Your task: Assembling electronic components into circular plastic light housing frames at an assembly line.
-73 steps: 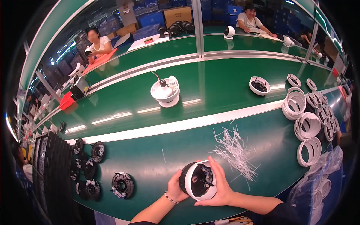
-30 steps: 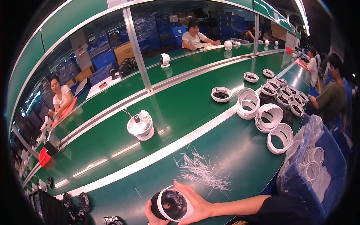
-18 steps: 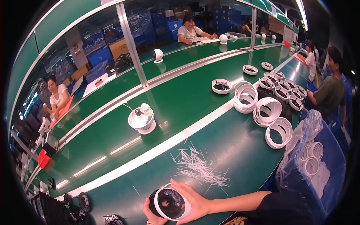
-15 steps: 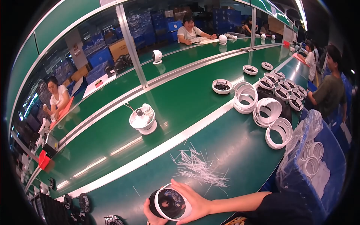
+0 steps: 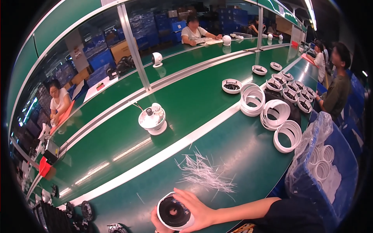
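Near the lower edge, both hands hold a round black part point(image 5: 169, 213) with a blue circuit board on it and a white ring around it. My right hand point(image 5: 197, 209) grips the right side, its fingers reaching over the top rim. On the left side my left hand point(image 5: 158, 222) is closed around the edge, its lower part cut off by the picture. Just beyond the hands lies a loose heap of thin white strips point(image 5: 204, 171) on the green table point(image 5: 248, 136).
A conveyor belt point(image 5: 202, 101) carries a white camera-like assembly point(image 5: 152, 119). White rings point(image 5: 287, 136) stand in stacks at right, near several white shells with black insides point(image 5: 291, 94). A plastic-lined blue bin point(image 5: 347, 174) adjoins the table. Black round parts point(image 5: 88, 210) lie lower left; co-workers sit around.
The white ring, tilted and offset from the black part before, now sits around it, and its open face shows more fully. On the belt, the white assembly has shifted right.
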`<action>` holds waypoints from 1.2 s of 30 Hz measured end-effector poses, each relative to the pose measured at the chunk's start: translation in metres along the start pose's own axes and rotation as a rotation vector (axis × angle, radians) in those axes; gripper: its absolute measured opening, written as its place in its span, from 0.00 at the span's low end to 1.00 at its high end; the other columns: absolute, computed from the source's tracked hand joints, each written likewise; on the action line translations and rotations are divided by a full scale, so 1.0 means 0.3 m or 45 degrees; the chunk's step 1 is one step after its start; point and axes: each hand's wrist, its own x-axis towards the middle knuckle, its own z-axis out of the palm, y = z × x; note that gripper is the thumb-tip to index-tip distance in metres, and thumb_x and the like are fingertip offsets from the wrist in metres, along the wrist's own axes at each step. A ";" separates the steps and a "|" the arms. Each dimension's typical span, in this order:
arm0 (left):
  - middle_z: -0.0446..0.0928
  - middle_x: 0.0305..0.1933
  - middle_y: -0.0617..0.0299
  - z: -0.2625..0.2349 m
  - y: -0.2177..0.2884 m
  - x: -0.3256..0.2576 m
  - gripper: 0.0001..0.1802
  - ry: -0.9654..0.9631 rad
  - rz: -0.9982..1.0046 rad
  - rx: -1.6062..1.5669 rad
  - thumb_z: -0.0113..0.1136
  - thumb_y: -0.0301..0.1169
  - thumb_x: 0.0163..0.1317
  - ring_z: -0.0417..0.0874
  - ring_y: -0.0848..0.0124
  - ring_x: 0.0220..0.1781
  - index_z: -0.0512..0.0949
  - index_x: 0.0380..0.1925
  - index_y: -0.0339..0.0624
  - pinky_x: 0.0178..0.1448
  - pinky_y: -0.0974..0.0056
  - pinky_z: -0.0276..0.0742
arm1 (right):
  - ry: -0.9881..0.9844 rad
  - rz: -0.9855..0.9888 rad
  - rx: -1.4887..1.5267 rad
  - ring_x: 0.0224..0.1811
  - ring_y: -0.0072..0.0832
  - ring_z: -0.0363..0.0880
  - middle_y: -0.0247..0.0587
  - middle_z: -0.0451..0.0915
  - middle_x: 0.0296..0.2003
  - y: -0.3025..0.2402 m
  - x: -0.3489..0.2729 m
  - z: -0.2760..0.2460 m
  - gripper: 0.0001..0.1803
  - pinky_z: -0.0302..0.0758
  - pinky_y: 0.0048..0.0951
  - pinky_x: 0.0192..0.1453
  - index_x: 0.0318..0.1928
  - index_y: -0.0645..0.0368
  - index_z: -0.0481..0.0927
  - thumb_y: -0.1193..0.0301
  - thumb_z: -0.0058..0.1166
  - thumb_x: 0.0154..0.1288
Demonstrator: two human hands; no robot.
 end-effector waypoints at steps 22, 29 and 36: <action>0.64 0.55 0.51 -0.075 0.010 0.003 0.40 -0.235 -0.283 -0.279 0.29 0.62 0.56 0.67 0.61 0.56 0.58 0.56 0.39 0.58 0.56 0.66 | -0.406 -0.014 -0.329 0.58 0.51 0.52 0.56 0.51 0.57 0.027 0.070 -0.018 0.61 0.55 0.47 0.55 0.59 0.67 0.48 0.54 0.67 0.26; 0.64 0.55 0.51 -0.025 -0.003 -0.021 0.39 -0.197 -0.082 -0.059 0.47 0.54 0.46 0.68 0.60 0.55 0.59 0.55 0.39 0.58 0.57 0.65 | -0.202 0.084 -0.355 0.56 0.53 0.54 0.59 0.51 0.55 0.016 0.022 0.033 0.61 0.54 0.46 0.57 0.58 0.68 0.48 0.51 0.68 0.25; 0.66 0.53 0.51 0.001 -0.032 -0.046 0.38 -0.070 -0.001 -0.218 0.47 0.51 0.45 0.68 0.59 0.54 0.61 0.53 0.37 0.58 0.56 0.64 | -0.167 0.208 -0.378 0.59 0.54 0.50 0.61 0.48 0.58 -0.002 -0.008 0.059 0.61 0.50 0.47 0.59 0.59 0.67 0.45 0.52 0.67 0.27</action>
